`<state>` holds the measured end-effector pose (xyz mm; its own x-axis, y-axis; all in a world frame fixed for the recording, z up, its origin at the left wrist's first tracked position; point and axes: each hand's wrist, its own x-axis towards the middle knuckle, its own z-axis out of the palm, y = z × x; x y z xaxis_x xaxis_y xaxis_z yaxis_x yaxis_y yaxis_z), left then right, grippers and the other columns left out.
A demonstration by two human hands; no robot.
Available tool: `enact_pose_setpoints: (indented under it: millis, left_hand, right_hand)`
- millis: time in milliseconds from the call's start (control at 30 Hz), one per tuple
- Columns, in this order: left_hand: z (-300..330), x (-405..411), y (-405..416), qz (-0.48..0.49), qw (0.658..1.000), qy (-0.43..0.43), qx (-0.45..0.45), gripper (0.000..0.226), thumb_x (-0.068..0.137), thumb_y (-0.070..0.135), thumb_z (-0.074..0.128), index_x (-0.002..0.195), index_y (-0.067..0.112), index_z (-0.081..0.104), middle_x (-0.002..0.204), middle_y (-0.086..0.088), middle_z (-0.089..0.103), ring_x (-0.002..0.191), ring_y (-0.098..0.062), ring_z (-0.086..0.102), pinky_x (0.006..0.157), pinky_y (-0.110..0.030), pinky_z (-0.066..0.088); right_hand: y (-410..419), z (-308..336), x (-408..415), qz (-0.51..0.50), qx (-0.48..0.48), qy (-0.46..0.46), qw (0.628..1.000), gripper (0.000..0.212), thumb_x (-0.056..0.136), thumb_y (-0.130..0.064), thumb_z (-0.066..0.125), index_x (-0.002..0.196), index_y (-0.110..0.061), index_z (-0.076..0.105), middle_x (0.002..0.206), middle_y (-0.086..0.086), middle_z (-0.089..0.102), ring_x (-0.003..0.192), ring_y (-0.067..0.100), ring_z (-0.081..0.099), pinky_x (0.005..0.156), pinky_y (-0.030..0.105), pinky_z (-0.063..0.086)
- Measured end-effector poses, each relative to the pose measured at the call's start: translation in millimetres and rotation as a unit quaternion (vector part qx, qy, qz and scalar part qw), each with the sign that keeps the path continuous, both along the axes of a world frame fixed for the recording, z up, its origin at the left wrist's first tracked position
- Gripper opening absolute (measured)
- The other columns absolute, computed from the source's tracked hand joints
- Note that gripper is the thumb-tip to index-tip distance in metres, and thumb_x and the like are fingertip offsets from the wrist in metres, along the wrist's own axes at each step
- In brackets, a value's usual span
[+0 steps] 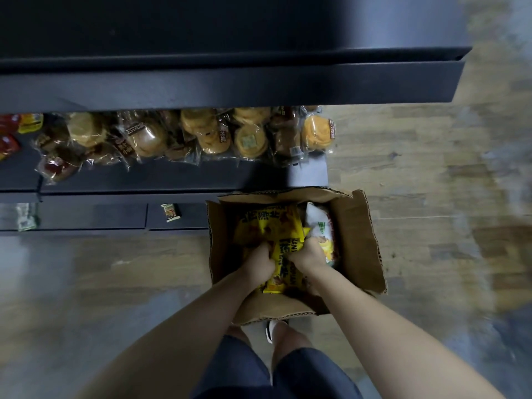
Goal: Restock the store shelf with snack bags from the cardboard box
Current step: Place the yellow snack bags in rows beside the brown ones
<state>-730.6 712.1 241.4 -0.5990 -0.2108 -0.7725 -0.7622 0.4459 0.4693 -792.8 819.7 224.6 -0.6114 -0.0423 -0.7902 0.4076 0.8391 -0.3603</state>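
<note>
Both hands are down in the cardboard box (357, 240), which sits open on the wood floor (417, 168) right up against the dark store shelf (178, 177). The left hand (260, 262) and right hand (308, 251) are each clenched on the yellow snack bags (269, 226), bunching up the plastic between them. A white snack bag (319, 223) is wedged along the box's right side, just beside the right hand.

On the shelf, a row of clear-wrapped buns and pastries (184, 133) takes up most of the back, with a few red and yellow packets (17, 131) at the far left, cut off by the frame edge. A small lone packet (170, 212) lies on the lower ledge.

The shelf above (230, 82) hangs over and hides whatever's behind the buns. Edges of the view are smeared, and the bag print isn't readable. A white shoe (273, 329) pokes out under the box flap.
</note>
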Motion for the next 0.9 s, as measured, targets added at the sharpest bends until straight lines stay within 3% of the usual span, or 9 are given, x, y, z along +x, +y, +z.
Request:
enact_pose_setpoints:
  millis: [133,300,433,500,633,733,833,900]
  left_hand:
    - [10,1,0,-0.018,1.0,-0.006,0.015,0.037,0.096,0.012,0.045,0.132,0.002,0.042,0.13,-0.018,0.053,0.122,-0.029,0.049,0.098,-0.028,0.038]
    - [34,0,1,-0.011,0.999,0.04,0.032,0.04,0.097,0.026,0.046,0.133,0.008,0.044,0.129,-0.011,0.056,0.12,-0.025,0.052,0.096,-0.028,0.039]
    - [58,-3,7,0.041,0.99,0.069,0.114,0.038,0.096,0.033,0.048,0.128,0.011,0.049,0.1,0.0,0.061,0.098,-0.014,0.057,0.085,-0.024,0.041]
    - [68,-2,9,0.066,0.984,0.078,0.145,0.039,0.095,0.034,0.05,0.126,0.011,0.05,0.09,0.005,0.055,0.091,-0.012,0.055,0.081,-0.024,0.042]
    - [82,7,4,0.105,0.973,0.065,0.193,0.048,0.093,0.042,0.049,0.137,0.028,0.036,0.112,0.007,0.051,0.096,-0.009,0.056,0.059,-0.013,0.05]
    - [83,13,-4,0.204,0.937,0.049,0.281,0.05,0.088,0.055,0.052,0.133,0.038,0.037,0.126,0.006,0.054,0.108,-0.014,0.058,0.081,-0.034,0.056]
    - [82,15,-13,0.25,0.926,0.067,0.276,0.072,0.065,0.068,0.066,0.128,0.042,0.042,0.125,0.006,0.059,0.111,-0.018,0.061,0.091,-0.048,0.052]
    - [79,14,-18,0.258,0.933,0.09,0.236,0.087,0.064,0.05,0.079,0.135,0.035,0.033,0.131,0.002,0.054,0.114,-0.017,0.057,0.098,-0.045,0.048]
  right_hand:
    - [7,6,0,-0.019,-0.001,0.04,0.999,0.029,0.072,-0.021,0.07,0.087,-0.003,0.053,0.072,0.009,0.057,0.07,0.029,0.058,0.057,0.031,0.04]
    - [27,41,1,-0.056,0.024,0.081,0.995,0.038,0.081,-0.026,0.069,0.103,-0.002,0.051,0.092,0.015,0.063,0.085,0.033,0.061,0.066,0.033,0.043]
    - [31,81,10,-0.083,-0.003,0.088,0.993,0.045,0.085,-0.025,0.068,0.117,-0.001,0.048,0.112,0.017,0.062,0.107,0.036,0.059,0.082,0.036,0.045]
    - [26,95,19,-0.099,-0.036,0.091,0.99,0.045,0.086,-0.023,0.067,0.12,-0.002,0.046,0.104,0.013,0.063,0.104,0.035,0.06,0.084,0.038,0.048]
    - [10,112,28,-0.102,-0.116,0.1,0.983,0.042,0.088,-0.012,0.063,0.124,-0.002,0.045,0.074,-0.004,0.054,0.079,0.02,0.058,0.077,0.035,0.047]
    - [-2,121,27,-0.112,-0.201,0.075,0.97,0.037,0.091,-0.015,0.059,0.126,-0.013,0.046,0.08,-0.007,0.055,0.077,0.01,0.056,0.076,0.027,0.045]
    - [-10,122,21,-0.067,-0.248,0.062,0.964,0.026,0.096,-0.016,0.05,0.121,-0.021,0.054,0.094,-0.011,0.058,0.087,0.002,0.057,0.071,0.013,0.045]
    - [-13,115,14,-0.041,-0.249,0.084,0.964,0.025,0.096,-0.011,0.047,0.117,-0.018,0.059,0.096,-0.009,0.059,0.086,0.005,0.057,0.066,0.009,0.043]
